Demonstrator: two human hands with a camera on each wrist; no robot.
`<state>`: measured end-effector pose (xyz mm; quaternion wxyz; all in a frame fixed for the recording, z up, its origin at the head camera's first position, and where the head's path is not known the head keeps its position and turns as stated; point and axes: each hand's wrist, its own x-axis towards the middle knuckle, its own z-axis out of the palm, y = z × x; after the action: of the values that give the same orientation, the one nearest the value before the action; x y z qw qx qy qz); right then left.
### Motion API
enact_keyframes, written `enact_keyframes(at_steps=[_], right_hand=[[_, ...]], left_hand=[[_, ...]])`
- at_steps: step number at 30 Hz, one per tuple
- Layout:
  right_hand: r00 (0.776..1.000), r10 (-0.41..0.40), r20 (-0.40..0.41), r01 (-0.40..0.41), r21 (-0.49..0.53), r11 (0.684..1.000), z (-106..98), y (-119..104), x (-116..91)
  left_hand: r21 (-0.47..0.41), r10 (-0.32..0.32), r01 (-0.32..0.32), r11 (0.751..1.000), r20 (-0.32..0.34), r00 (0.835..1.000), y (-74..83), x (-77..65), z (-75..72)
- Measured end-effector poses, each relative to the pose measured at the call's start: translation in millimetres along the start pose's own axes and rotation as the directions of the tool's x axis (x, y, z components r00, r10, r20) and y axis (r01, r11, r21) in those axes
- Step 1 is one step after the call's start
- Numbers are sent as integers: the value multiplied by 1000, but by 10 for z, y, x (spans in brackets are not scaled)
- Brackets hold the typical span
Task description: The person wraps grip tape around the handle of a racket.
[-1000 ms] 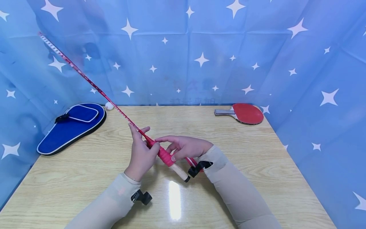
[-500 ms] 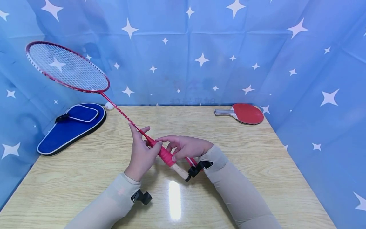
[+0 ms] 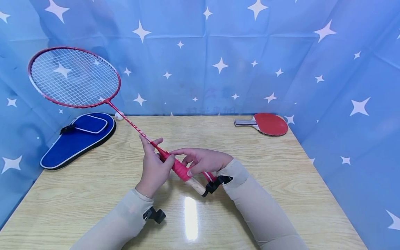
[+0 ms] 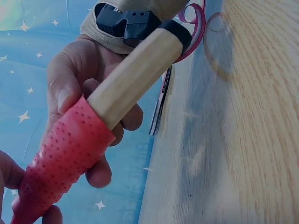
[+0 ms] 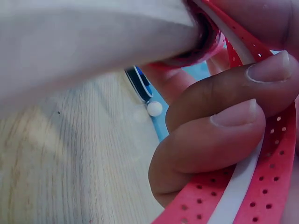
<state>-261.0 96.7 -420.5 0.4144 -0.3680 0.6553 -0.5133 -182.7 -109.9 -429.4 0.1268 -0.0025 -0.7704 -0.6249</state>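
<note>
My left hand [image 3: 155, 173] holds a red badminton racket [image 3: 129, 122] where the shaft meets the handle, its strung head tilted up to the far left. Red perforated grip tape [image 4: 70, 149] is wound round the upper handle. Below the winding, the pale wooden handle [image 4: 135, 74] is bare down to its black end cap [image 4: 180, 32]. My right hand [image 3: 206, 161] grips the loose run of tape [image 5: 268, 182], which has a white stripe along it, between curled fingers. The right thumb presses at the winding's lower edge. A curl of the tape [image 4: 198, 28] hangs beyond the wrist.
At the back left lies a blue paddle case [image 3: 78, 139] with white piping. Behind it sits a white ball [image 3: 119, 115], partly covered by the racket shaft in the head view. A red table tennis paddle [image 3: 270, 124] rests at the back right. Star-patterned blue cloth [image 3: 200, 69] bounds the table.
The racket has rolled about its shaft: its head went from edge-on to showing its strung face, which has opened wider. Both hands stay nearly in place.
</note>
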Motion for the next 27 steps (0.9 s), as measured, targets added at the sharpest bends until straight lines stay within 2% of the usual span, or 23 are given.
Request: enact_keyframes(at_steps=[11,27], right_hand=[[999,42,6,-42,51,998,-20,-11,-4],[999,39,4,-39,12,999,-14,-21,-12]], left_hand=[[-66,-8,8,998,-9,1000,-3,16,-11],[-53,4,-5,999,-24,1000,13,17,-20]])
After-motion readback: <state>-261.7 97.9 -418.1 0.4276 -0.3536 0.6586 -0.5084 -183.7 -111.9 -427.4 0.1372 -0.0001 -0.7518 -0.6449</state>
